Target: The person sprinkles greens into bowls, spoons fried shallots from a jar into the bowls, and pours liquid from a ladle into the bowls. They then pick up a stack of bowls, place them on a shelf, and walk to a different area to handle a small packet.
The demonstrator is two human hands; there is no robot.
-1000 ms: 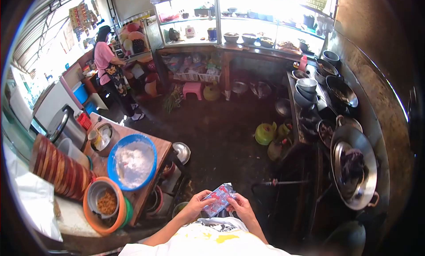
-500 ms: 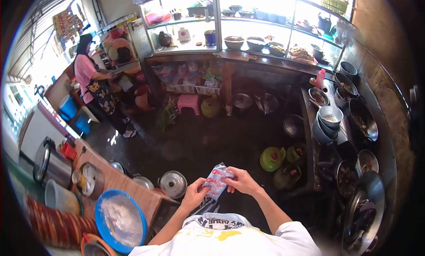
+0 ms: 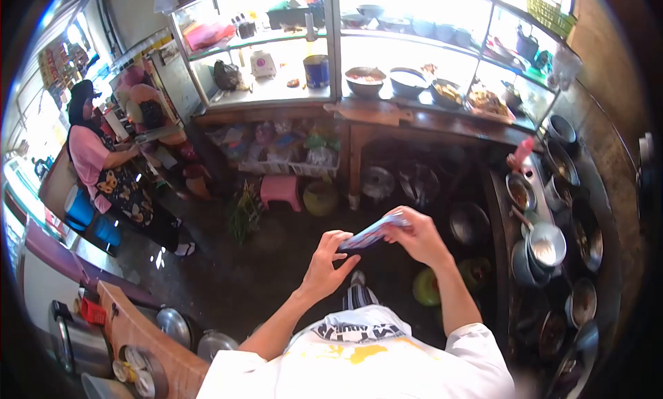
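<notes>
- A small plastic packet (image 3: 373,235), blue and white with red print, is held at chest height in front of the person, above the dark floor (image 3: 276,275).
- The left hand (image 3: 326,266) is closed on the packet's near end, thumb above and fingers below; the right hand (image 3: 414,235) is pinched on the far end, fingers curled tight around the edge.
- The packet is seen nearly edge-on, stretched between the two grips and sagging slightly; it is judged light, thin and pliable, with a smooth film that could slip under a loose grip.
- The sealed ends are judged the firmest places for a hold; the middle would crumple.
- What the packet contains cannot be told.
- Metal pots (image 3: 545,246) are ranged on the counter to the right, a pink stool (image 3: 280,190) stands beyond the hands, and another person (image 3: 103,174) is at work far left.
</notes>
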